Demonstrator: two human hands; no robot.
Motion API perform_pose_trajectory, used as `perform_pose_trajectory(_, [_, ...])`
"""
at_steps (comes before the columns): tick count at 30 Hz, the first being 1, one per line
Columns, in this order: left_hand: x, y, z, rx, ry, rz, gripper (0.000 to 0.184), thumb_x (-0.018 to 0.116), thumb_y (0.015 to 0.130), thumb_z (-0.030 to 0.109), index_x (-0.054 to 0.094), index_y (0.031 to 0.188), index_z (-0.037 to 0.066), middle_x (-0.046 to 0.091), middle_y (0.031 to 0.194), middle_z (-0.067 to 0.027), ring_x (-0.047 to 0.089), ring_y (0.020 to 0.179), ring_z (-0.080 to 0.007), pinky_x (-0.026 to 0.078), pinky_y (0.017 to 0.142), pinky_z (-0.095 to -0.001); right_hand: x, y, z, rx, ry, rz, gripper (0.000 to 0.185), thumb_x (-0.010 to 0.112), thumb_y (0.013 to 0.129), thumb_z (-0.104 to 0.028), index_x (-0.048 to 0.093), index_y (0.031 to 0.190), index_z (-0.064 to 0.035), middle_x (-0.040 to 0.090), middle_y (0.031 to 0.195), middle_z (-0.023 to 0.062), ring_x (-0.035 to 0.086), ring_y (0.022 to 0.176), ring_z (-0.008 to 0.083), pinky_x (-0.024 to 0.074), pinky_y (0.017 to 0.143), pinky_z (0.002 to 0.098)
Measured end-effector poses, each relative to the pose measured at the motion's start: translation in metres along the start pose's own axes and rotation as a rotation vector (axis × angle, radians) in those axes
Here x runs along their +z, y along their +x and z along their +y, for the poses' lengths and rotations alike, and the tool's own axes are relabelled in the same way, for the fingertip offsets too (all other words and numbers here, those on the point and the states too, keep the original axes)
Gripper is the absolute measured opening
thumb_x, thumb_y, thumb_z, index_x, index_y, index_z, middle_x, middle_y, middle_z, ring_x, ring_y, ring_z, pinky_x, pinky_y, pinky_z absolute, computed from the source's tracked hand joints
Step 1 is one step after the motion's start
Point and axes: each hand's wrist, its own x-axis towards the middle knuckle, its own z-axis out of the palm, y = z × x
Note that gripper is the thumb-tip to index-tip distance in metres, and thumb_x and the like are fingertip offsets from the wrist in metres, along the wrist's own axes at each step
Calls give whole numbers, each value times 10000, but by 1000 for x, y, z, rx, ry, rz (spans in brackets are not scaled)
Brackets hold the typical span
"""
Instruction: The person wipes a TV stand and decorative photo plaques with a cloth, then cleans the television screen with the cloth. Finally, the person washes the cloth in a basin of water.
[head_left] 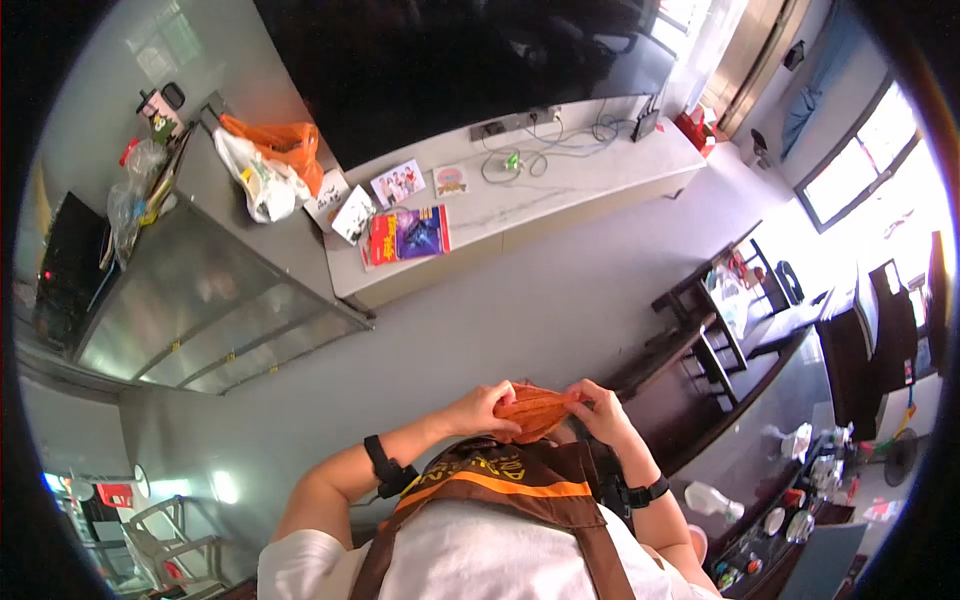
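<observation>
Stretched between my two hands in front of my waist is a creased orange cloth (pixel 538 411); its exact kind is not clear. My left hand (pixel 484 411) pinches its left side, with the thumb on the near face. On the right edge, my right hand (pixel 598 408) grips it between thumb and fingertips. Just below the cloth is the brown apron (pixel 540 492) with an orange stripe that I wear. Part of the cloth's underside and some fingertips are hidden.
Ahead runs a long white cabinet (pixel 570 182) with books (pixel 408 234), cards and cables under a large dark screen (pixel 450 70). A metal-fronted cabinet (pixel 215 300) holding plastic bags (pixel 262 165) stands left. Right are a dark wooden bench (pixel 690 420) and a cluttered table (pixel 750 470).
</observation>
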Motion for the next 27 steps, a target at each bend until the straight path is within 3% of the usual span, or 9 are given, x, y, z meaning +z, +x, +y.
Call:
perform_pose_trajectory(2, [-9, -2, -8, 71, -204, 184, 649, 822, 745, 253, 465, 1251, 61, 582, 1117, -43, 554, 1066, -145, 455, 912, -302, -2, 21, 7, -15, -69, 84, 160, 645, 867, -89, 605, 1008, -24, 672, 882, 137, 667, 859, 245, 508, 760, 357])
perform_pose_trajectory(5, [-63, 59, -13, 73, -706, 118, 682, 821, 740, 225, 445, 1280, 46, 576, 1146, -50, 560, 1005, -131, 461, 861, -282, -67, 108, -2, 52, -69, -35, 218, 688, 835, -136, 610, 994, -10, 669, 857, 153, 663, 817, 263, 511, 714, 364])
perform_pose_trajectory(11, [-152, 145, -85, -51, -401, 210, 298, 792, 737, 109, 670, 987, 3, 665, 930, -47, 606, 894, -104, 489, 817, -267, -136, 266, 43, 145, -207, -440, 279, 768, 755, -175, 635, 946, -22, 679, 855, 133, 653, 805, 253, 507, 725, 348])
perform_pose_trajectory(12, [-162, 162, -103, -41, -543, 266, 291, 782, 743, 98, 666, 991, -1, 671, 930, -46, 608, 874, -102, 490, 805, -266, -144, 292, 62, 147, -181, -473, 243, 764, 763, -158, 625, 917, -32, 667, 813, 83, 618, 763, 179, 494, 700, 322])
perform_pose_trajectory(17, [-244, 254, -174, -125, -675, 511, 245, 749, 763, 53, 669, 991, 14, 681, 898, -30, 607, 847, -92, 497, 770, -267, -169, 436, 104, 163, -323, -452, 228, 745, 771, -137, 600, 905, -23, 664, 811, 91, 640, 786, 206, 498, 717, 334])
perform_pose_trajectory(19, [-287, 283, -177, -111, -669, 605, 211, 739, 778, 53, 671, 976, 24, 681, 879, -30, 611, 837, -95, 496, 764, -262, -174, 490, 99, 130, -312, -248, 187, 722, 781, -110, 598, 893, -27, 660, 836, 127, 639, 792, 286, 500, 713, 370])
perform_pose_trajectory(23, [-337, 334, -234, -27, -581, 791, 219, 754, 745, 76, 682, 951, 56, 637, 1115, -100, 617, 995, -186, 508, 839, -315, -171, 582, 149, 26, -411, -258, 231, 721, 790, -150, 588, 939, -35, 619, 946, 128, 610, 895, 312, 485, 803, 405])
perform_pose_trajectory(25, [-347, 351, -255, -5, 42, 820, 286, 778, 705, 125, 685, 970, 74, 547, 1277, -123, 532, 1161, -275, 447, 970, -388, -159, 611, 188, -67, -563, -300, 306, 723, 789, -187, 580, 1017, -42, 592, 1047, 146, 574, 985, 327, 465, 854, 431])
perform_pose_trajectory(27, [-329, 374, -281, -78, -66, 801, 324, 772, 708, 169, 678, 1007, 89, 511, 1325, -124, 464, 1228, -326, 373, 1045, -426, -141, 623, 239, -154, -708, -337, 386, 726, 788, -224, 572, 1096, -49, 566, 1148, 163, 539, 1076, 342, 444, 905, 456])
